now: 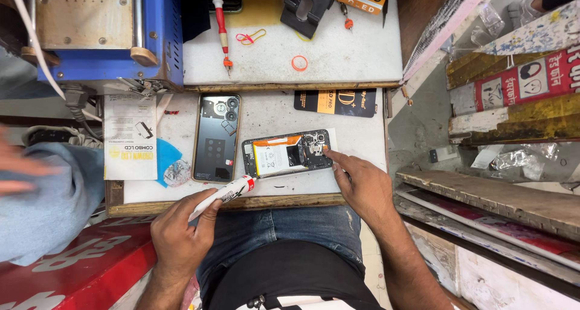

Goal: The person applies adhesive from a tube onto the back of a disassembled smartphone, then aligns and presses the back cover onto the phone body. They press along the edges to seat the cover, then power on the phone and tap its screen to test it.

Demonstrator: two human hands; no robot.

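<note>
Here the left hand (181,240) has its fingers clamped on a white glue tube (222,196), nozzle at the corner of the opened phone (287,153) lying on the white bench (362,138). The right hand (360,186) presses its forefinger on the phone's other end, remaining fingers curled under and hidden. At the left edge, another person's hand (18,168) is blurred and cut off.

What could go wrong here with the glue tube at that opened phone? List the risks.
1. The tube in the left hand has its nozzle at the opened phone; glue could smear onto the battery or exposed parts.
2. Only one right hand fingertip steadies the phone, so it may slide.
3. The back cover lies close by and could catch stray glue.
</note>
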